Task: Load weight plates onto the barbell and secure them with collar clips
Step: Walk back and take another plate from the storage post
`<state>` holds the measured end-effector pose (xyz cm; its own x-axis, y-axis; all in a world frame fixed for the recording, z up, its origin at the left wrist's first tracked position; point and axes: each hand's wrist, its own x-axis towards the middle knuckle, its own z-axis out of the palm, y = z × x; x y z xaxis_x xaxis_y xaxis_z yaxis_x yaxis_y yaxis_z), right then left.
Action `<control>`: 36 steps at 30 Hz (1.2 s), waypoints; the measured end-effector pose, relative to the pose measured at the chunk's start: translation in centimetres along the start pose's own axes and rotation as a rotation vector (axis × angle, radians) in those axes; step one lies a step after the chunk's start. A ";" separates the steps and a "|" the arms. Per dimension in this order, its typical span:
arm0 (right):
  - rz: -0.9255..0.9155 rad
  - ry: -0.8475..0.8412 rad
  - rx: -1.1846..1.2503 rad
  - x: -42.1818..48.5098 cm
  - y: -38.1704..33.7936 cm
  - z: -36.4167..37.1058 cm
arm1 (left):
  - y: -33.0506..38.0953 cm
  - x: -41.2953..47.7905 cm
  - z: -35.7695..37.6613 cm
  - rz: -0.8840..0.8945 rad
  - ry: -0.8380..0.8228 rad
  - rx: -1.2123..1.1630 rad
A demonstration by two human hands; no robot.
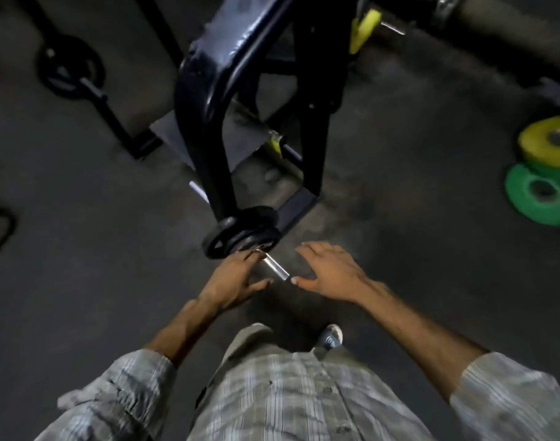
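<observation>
The barbell's chrome sleeve points toward me at the centre. Two small black weight plates sit on it, against the black rack frame. A metal collar clip sits on the sleeve right against the outer plate. My left hand is left of the sleeve with its fingertips on the clip and its thumb spread away below the bar. To the right of the sleeve, my right hand hovers palm down with fingers spread; its thumb tip is close to the sleeve's end and it holds nothing.
Yellow plate and green plate lie stacked on the dark floor at the right. Another black plate on a bar is at the upper left. A yellow part of the machine shows at the top. My shoe is below the hands.
</observation>
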<state>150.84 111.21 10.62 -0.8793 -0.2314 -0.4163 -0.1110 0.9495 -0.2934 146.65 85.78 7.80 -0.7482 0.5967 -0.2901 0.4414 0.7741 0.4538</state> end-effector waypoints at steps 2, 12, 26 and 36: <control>-0.129 -0.041 -0.060 0.5 1.0 -0.6 | 1.4 -1.1 0.5 -0.125 0.079 -0.028; -0.365 -0.120 -0.184 3.3 2.6 -1.4 | 3.8 -3.3 3.2 -0.371 0.203 -0.077; -0.601 -0.153 -0.149 16.2 6.5 4.9 | 1.7 3.4 12.8 -0.755 0.360 -0.260; -0.505 0.004 -0.036 25.0 7.4 13.2 | -6.0 9.6 17.9 -0.873 0.484 -0.400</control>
<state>134.13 109.63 -13.30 -0.7138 -0.6627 -0.2266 -0.5388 0.7263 -0.4268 145.67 90.65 -12.85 -0.8818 -0.3440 -0.3227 -0.4688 0.7147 0.5191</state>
